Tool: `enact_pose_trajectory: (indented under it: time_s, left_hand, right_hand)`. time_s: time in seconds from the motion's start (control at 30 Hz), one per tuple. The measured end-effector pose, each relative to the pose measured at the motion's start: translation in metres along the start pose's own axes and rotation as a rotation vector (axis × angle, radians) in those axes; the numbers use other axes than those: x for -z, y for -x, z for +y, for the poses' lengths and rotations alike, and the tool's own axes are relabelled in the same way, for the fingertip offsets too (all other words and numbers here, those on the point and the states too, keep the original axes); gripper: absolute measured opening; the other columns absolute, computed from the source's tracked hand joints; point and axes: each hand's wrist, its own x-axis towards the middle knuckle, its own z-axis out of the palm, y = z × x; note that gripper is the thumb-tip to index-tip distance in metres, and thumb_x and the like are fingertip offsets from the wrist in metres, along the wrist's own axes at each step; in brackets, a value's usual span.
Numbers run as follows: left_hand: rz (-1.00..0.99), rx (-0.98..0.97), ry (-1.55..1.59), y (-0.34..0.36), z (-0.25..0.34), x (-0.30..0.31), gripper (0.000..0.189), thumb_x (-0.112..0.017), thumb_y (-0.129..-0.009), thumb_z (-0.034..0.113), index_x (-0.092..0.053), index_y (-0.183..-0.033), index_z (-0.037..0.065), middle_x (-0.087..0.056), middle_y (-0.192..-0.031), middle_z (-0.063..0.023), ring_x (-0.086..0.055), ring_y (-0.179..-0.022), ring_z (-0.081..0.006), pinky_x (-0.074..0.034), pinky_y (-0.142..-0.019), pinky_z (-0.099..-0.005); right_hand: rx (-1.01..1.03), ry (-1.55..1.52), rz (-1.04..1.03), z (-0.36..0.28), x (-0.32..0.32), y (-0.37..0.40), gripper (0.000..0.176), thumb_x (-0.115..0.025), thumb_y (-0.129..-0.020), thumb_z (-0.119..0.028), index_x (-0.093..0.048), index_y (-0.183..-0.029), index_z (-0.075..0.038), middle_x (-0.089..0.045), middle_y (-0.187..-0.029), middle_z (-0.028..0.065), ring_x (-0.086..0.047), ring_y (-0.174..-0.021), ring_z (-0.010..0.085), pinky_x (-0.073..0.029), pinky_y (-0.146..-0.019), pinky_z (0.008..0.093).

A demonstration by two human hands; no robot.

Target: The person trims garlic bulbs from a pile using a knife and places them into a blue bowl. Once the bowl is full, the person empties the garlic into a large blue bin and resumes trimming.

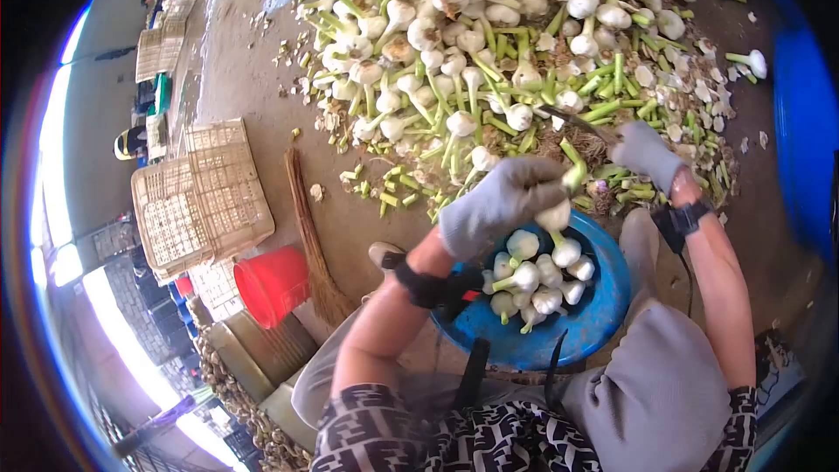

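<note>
My left hand [507,201], in a grey glove, is closed around a garlic bulb [552,215]; its bent green stem [573,166] sticks up past the fingers. Below that hand sits a blue basin [612,275] with several trimmed white garlic bulbs [548,275] in it. My right hand [647,156], also gloved in grey, grips a knife [577,121] whose dark, thin blade points left over the pile; the handle is hidden in the fist. A large heap of garlic with green stems [454,70] spreads on the floor in front of both hands.
Cut stem pieces [393,192] and peelings litter the floor. To the left are a straw broom [306,227], a red bucket [271,284] and stacked plastic crates [201,201]. A big blue container [804,131] stands at the right edge. Another person [131,142] is far left.
</note>
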Motion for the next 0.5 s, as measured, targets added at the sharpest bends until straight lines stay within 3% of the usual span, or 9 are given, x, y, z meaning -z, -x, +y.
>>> enact_pose_trajectory:
  time_s: [0.07,0.13,0.17,0.2,0.23,0.3,0.33,0.43,0.5]
  left_hand:
    - [-0.072,-0.153,-0.216,0.012,-0.004,0.023,0.031,-0.057,-0.085,0.027,-0.061,-0.103,0.001,-0.059,-0.093,-0.0105,-0.054,-0.090,-0.0168,-0.044,-0.081,-0.0318]
    - [0.356,0.261,-0.338,0.015,-0.022,0.062,0.025,-0.059,-0.084,0.019,-0.062,-0.102,0.003,-0.062,-0.102,-0.0113,-0.057,-0.095,-0.0168,-0.045,-0.084,-0.0303]
    - [0.609,0.285,-0.512,0.014,-0.058,0.093,0.027,-0.058,-0.083,0.016,-0.060,-0.108,0.006,-0.062,-0.101,-0.0119,-0.058,-0.094,-0.0198,-0.046,-0.083,-0.0305]
    - [0.778,0.419,-0.812,0.014,-0.068,0.114,0.038,-0.060,-0.079,0.011,-0.055,-0.117,0.010,-0.058,-0.111,-0.0141,-0.056,-0.100,-0.0253,-0.045,-0.087,-0.0337]
    - [0.822,0.488,-0.940,0.016,-0.077,0.133,0.051,-0.062,-0.073,0.009,-0.051,-0.122,0.013,-0.050,-0.120,-0.0179,-0.051,-0.108,-0.0327,-0.042,-0.091,-0.0370]
    - [0.849,0.531,-1.093,0.014,-0.125,0.164,0.051,-0.064,-0.069,0.012,-0.052,-0.118,0.012,-0.046,-0.123,-0.0213,-0.047,-0.110,-0.0375,-0.040,-0.093,-0.0390]
    - [0.849,0.578,-1.127,0.010,-0.136,0.170,0.049,-0.064,-0.069,0.014,-0.053,-0.117,0.012,-0.046,-0.122,-0.0220,-0.047,-0.109,-0.0381,-0.041,-0.092,-0.0394]
    - [0.830,0.617,-1.111,0.006,-0.141,0.179,0.043,-0.065,-0.070,0.019,-0.055,-0.111,0.012,-0.052,-0.112,-0.0228,-0.051,-0.104,-0.0383,-0.043,-0.085,-0.0422]
    - [0.753,0.669,-1.034,0.021,-0.136,0.173,0.044,-0.066,-0.069,0.021,-0.056,-0.112,0.014,-0.057,-0.105,-0.0228,-0.053,-0.099,-0.0388,-0.044,-0.082,-0.0435]
  right_hand:
    - [-0.116,-0.086,-0.004,0.006,-0.007,0.011,0.035,-0.063,-0.070,-0.028,-0.063,-0.092,0.000,-0.064,-0.080,0.0182,-0.062,-0.073,0.0297,-0.049,-0.067,0.0337]
    - [-0.057,-0.378,0.036,0.010,-0.017,0.012,0.029,-0.065,-0.070,-0.023,-0.064,-0.090,-0.001,-0.064,-0.078,0.0129,-0.060,-0.068,0.0235,-0.048,-0.065,0.0317]
    - [-0.029,-0.523,0.059,0.011,-0.020,0.014,0.027,-0.065,-0.070,-0.020,-0.064,-0.089,-0.002,-0.064,-0.077,0.0102,-0.060,-0.066,0.0204,-0.048,-0.064,0.0307]
    - [0.166,-0.770,0.065,0.005,-0.018,0.019,0.021,-0.066,-0.071,-0.014,-0.063,-0.089,-0.004,-0.061,-0.076,0.0027,-0.056,-0.067,0.0122,-0.046,-0.064,0.0278]
    - [0.136,-0.819,0.087,0.001,-0.020,0.019,0.020,-0.065,-0.072,-0.014,-0.062,-0.089,-0.005,-0.061,-0.077,0.0018,-0.056,-0.068,0.0114,-0.046,-0.064,0.0276]
    - [0.077,-0.917,0.136,-0.003,-0.029,0.019,0.019,-0.064,-0.074,-0.014,-0.062,-0.090,-0.006,-0.060,-0.077,-0.0001,-0.056,-0.070,0.0100,-0.046,-0.065,0.0272]
    - [0.026,-0.805,0.096,0.000,-0.029,0.019,0.023,-0.064,-0.074,-0.018,-0.061,-0.093,-0.005,-0.064,-0.081,0.0021,-0.060,-0.074,0.0144,-0.047,-0.068,0.0296]
    - [-0.032,-0.306,0.304,-0.006,-0.036,0.030,0.025,-0.065,-0.073,-0.022,-0.061,-0.093,-0.006,-0.066,-0.085,0.0074,-0.062,-0.078,0.0232,-0.048,-0.072,0.0336]
    - [0.001,-0.263,0.227,-0.008,-0.033,0.035,0.029,-0.065,-0.070,-0.025,-0.062,-0.093,-0.009,-0.065,-0.088,0.0128,-0.061,-0.083,0.0305,-0.048,-0.075,0.0365]
